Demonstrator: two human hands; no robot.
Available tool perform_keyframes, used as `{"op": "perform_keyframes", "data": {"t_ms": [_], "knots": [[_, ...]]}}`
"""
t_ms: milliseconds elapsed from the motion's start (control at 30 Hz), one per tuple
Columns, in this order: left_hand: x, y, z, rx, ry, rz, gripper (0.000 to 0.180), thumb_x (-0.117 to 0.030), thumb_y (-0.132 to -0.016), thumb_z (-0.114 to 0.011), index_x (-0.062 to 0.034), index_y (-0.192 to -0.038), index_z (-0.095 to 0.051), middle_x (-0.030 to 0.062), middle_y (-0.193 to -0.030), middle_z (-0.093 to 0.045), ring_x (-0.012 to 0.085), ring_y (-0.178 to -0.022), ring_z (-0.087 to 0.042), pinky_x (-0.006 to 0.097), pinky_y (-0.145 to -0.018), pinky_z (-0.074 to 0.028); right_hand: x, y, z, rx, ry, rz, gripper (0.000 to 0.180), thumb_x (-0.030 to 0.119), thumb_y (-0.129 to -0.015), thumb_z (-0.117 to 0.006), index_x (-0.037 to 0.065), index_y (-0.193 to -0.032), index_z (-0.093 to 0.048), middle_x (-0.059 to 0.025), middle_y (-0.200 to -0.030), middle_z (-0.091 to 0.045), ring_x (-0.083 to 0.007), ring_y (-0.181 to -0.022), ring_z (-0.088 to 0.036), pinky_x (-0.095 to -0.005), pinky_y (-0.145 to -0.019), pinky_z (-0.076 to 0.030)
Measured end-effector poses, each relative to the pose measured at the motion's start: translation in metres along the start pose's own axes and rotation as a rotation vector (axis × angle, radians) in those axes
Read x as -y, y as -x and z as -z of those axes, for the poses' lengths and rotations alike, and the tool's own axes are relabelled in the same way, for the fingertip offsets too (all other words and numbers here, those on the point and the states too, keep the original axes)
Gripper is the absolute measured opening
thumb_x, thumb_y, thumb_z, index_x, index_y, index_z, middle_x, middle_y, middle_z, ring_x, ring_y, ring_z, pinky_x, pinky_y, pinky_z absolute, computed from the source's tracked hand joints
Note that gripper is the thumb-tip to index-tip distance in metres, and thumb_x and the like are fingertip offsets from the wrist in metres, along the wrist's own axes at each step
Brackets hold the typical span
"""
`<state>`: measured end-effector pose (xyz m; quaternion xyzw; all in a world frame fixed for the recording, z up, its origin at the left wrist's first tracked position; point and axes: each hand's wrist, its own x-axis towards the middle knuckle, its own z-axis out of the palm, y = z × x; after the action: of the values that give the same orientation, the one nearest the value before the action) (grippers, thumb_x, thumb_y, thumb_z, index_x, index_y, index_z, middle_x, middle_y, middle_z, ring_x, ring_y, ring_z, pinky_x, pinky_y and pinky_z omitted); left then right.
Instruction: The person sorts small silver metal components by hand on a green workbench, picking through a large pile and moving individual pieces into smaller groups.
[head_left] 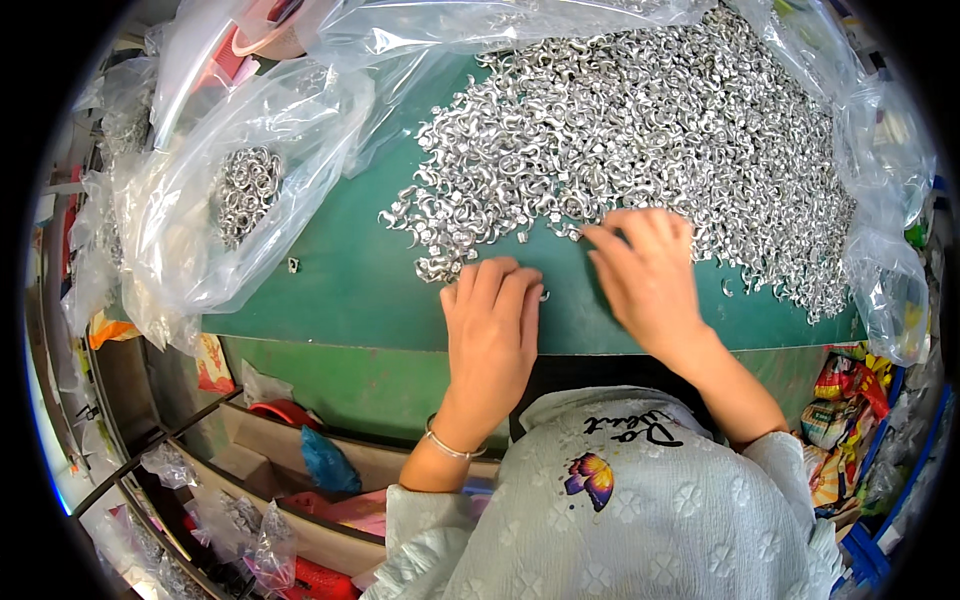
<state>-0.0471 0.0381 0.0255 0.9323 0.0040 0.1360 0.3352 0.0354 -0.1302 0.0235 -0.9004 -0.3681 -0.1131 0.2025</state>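
Observation:
A wide heap of small curved silver metal pieces (640, 130) covers much of the green tabletop (340, 270). At its near left edge is my left hand (492, 325), back up, with the fingers bent down and pressed together. Its fingertips are hidden, so what they hold cannot be made out; a tiny silver bit shows beside the thumb. My right hand (648, 285) reaches the front edge of the heap. Its fingers are bent and apart, with the index finger and thumb close to a few loose pieces (568, 231).
Clear plastic sheeting (890, 200) borders the heap. On the left lies a clear bag (310, 130) with silver rings (248, 195) in it. One small piece (293, 265) sits alone nearby. Below the table edge are an open drawer (250, 430) and colourful packets (845, 400).

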Motion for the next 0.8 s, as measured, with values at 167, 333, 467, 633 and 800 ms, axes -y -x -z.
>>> {"op": "perform_keyframes", "data": {"t_ms": [167,333,467,633,800], "knots": [[0.002,-0.010,-0.004,0.006,-0.153,-0.050,0.029,0.001,-0.081,-0.064,-0.0066,-0.110,-0.064,0.0069,-0.104,-0.056,0.0265,-0.094,-0.051,0.038,-0.080,-0.036,0.012,0.006,-0.005,0.080,-0.054,0.014,0.030,0.011,-0.079,-0.068,0.006,-0.108,-0.063,-0.0046,-0.107,-0.054,-0.0236,-0.102,-0.050,-0.0420,-0.088,-0.035],[0.009,-0.014,-0.007,0.040,-0.156,-0.094,0.037,0.004,-0.078,-0.061,-0.0075,-0.113,-0.065,0.0072,-0.107,-0.055,0.0267,-0.097,-0.051,0.038,-0.081,-0.036,0.000,0.012,0.004,0.031,-0.106,-0.044,0.034,0.013,-0.077,-0.072,0.006,-0.110,-0.062,-0.0049,-0.108,-0.055,-0.0248,-0.104,-0.051,-0.0418,-0.088,-0.034],[0.007,-0.011,-0.001,0.115,-0.084,-0.034,0.039,0.004,-0.077,-0.061,-0.0079,-0.114,-0.065,0.0078,-0.110,-0.056,0.0262,-0.099,-0.051,0.038,-0.082,-0.036,0.008,0.010,-0.009,0.042,-0.154,-0.067,0.032,0.016,-0.077,-0.074,0.007,-0.105,-0.061,-0.0053,-0.106,-0.054,-0.0248,-0.100,-0.050,-0.0419,-0.087,-0.034],[0.004,-0.013,-0.014,0.140,-0.055,-0.178,0.032,0.003,-0.078,-0.060,-0.0043,-0.108,-0.065,0.0086,-0.119,-0.055,0.0274,-0.106,-0.051,0.039,-0.085,-0.037,0.002,0.016,-0.002,0.088,-0.200,-0.051,0.025,0.008,-0.076,-0.072,0.007,-0.098,-0.061,-0.0044,-0.102,-0.054,-0.0238,-0.098,-0.049,-0.0401,-0.084,-0.034],[0.005,-0.007,-0.002,0.160,-0.018,-0.095,0.030,-0.001,-0.079,-0.062,-0.0011,-0.109,-0.063,0.0105,-0.117,-0.055,0.0289,-0.107,-0.051,0.041,-0.087,-0.037,-0.003,0.018,0.011,0.084,-0.247,-0.133,0.025,0.010,-0.076,-0.073,0.007,-0.098,-0.061,-0.0040,-0.102,-0.054,-0.0234,-0.098,-0.049,-0.0394,-0.085,-0.033]]}}
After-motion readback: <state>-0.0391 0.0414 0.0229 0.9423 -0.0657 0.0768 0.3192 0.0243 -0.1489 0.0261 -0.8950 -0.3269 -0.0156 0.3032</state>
